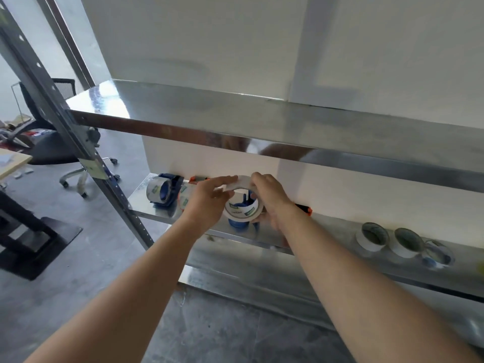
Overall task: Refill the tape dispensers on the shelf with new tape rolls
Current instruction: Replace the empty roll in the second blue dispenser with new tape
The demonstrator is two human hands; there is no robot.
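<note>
Both my hands hold one roll of clear tape [242, 209] with a white printed core over the lower metal shelf [157, 210]. My left hand [207, 203] grips its left side, fingers on the top rim. My right hand [269, 199] wraps its right side. A blue tape dispenser [239, 223] shows through and below the roll; whether the roll sits on its hub I cannot tell. At the shelf's left end stands a blue dispenser [163, 189] loaded with clear tape. An orange dispenser [199, 178] lies behind my left hand, mostly hidden.
Three spare tape rolls [372, 237] [407, 243] [438, 255] lie at the shelf's right. An upper metal shelf [262, 119] overhangs my hands. A slotted steel upright [86, 153] stands left, with an office chair [52, 142] and a desk corner [13, 161] beyond it.
</note>
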